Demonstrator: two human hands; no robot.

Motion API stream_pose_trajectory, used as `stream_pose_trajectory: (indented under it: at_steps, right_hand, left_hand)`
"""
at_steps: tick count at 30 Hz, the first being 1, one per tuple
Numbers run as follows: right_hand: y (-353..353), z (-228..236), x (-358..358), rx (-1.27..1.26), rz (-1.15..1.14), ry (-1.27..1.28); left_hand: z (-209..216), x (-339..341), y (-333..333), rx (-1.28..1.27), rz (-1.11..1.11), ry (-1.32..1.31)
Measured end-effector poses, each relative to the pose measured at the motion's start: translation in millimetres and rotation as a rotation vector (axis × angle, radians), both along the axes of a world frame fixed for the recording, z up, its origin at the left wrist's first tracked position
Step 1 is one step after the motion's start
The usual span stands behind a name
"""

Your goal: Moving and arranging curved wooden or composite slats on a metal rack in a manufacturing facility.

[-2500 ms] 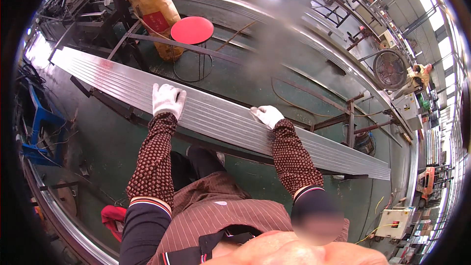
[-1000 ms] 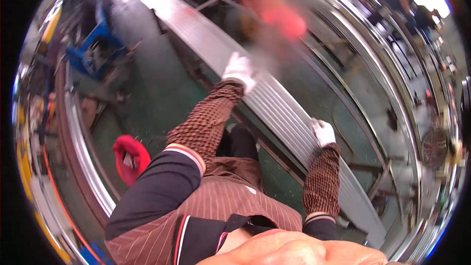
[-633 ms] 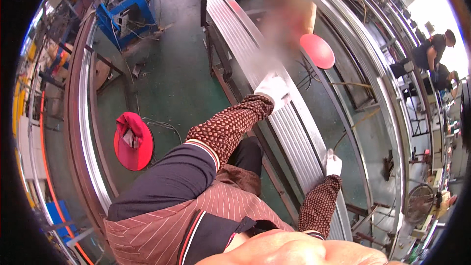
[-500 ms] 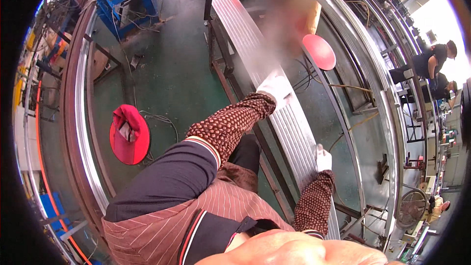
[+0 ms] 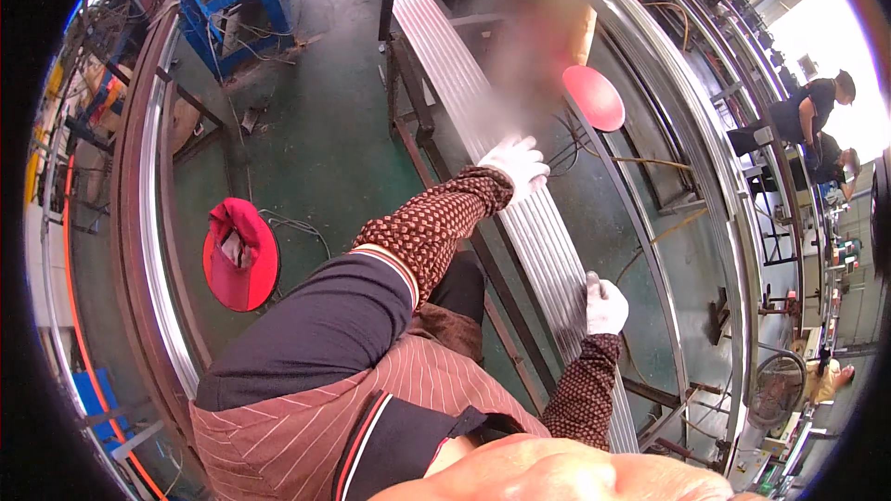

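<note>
Long silvery ribbed metal profiles (image 5: 548,264) lie side by side on a dark metal rack, running from the top of the view down to lower right. My left hand (image 5: 516,167), in a white glove, rests over them about midway along with its fingers spread. Nearer my body, my white-gloved right hand (image 5: 605,306) is closed at their right edge, thumb up on the near side. Its curled fingers partly hide what they grip. Brown patterned sleeve covers reach up both forearms.
A red stool (image 5: 243,292) with red cloth on it stands on the green floor to the left. A dark rail (image 5: 139,250) runs beyond it. To the right are a pink oval disc (image 5: 594,97), more long metal profiles (image 5: 691,102), a fan (image 5: 778,388) and several people.
My left hand has lifted its fingers from a closer hold and spread them over the profiles. My right hand has shifted slightly left along with the view.
</note>
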State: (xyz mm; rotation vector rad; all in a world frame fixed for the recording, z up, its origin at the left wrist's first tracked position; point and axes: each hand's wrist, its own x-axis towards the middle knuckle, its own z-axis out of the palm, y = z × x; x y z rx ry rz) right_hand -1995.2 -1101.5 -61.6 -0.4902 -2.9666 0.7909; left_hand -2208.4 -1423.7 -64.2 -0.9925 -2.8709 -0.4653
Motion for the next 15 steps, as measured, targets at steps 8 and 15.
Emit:
stream_pose_trajectory:
  at_steps: [8,15]
  right_hand:
    - [9,20,5,-0.024,-0.137,-0.127]
    - [15,20,-17,-0.142,-0.222,-0.299]
  left_hand:
    - [39,-4,46,-0.294,-0.088,0.014]
    - [-8,-11,21,0.003,-0.074,0.193]
